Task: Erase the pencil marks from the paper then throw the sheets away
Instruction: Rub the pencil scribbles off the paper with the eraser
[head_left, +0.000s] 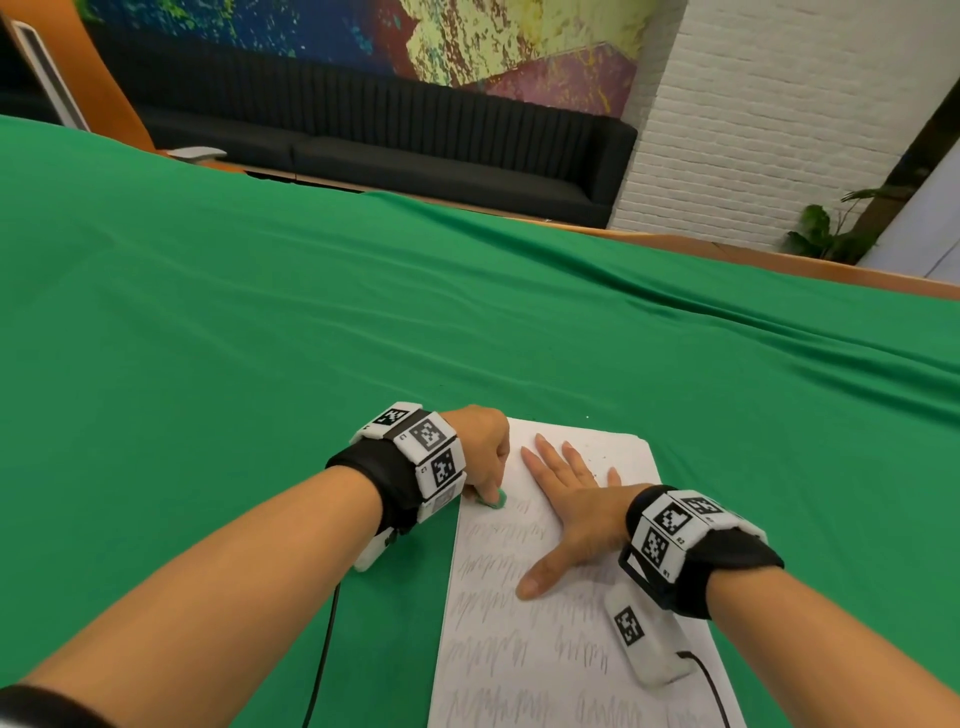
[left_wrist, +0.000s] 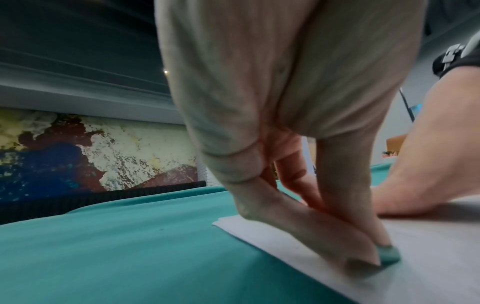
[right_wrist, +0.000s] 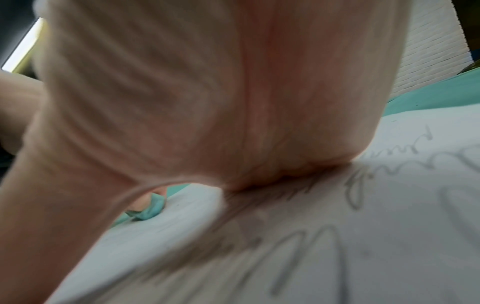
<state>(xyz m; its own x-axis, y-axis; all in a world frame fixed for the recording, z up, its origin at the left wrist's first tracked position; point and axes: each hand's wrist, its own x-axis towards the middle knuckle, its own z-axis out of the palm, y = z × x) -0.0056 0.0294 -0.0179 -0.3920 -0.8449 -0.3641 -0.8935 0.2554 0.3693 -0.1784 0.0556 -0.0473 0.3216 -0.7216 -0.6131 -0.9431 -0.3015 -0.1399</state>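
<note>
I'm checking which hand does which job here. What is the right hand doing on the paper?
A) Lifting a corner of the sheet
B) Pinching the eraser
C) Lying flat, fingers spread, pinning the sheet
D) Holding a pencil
C: the right hand lies palm down with straight, spread fingers on the paper, while the left hand pinches the green eraser at the sheet's left edge.

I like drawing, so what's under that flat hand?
The right hand lies flat on the paper, which shows pencil scribbles around it. Whatever is beneath the palm itself is covered.
</note>
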